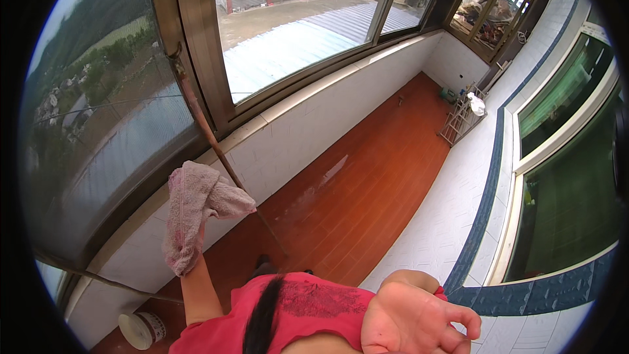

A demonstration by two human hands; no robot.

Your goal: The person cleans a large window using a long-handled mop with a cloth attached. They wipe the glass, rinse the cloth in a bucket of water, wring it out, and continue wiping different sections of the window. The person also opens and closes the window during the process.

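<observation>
A pinkish, damp-looking cloth (196,206) is draped over my left hand, hiding its fingers; only the wrist and forearm show below it. The cloth is near the window sill, beside a long wooden stick (204,125) that leans against the window frame and reaches down to the floor. At the bottom right, my right hand (417,317) is raised in front of my red shirt, palm up, with bent fingers and nothing in it.
Sliding windows (295,34) line the left wall above a tiled ledge. A white bucket (140,329) stands on the reddish floor (354,196), lower left, near a second stick (123,286). A metal rack (462,120) with a white item is at the far end. Wet patches shine on the floor.
</observation>
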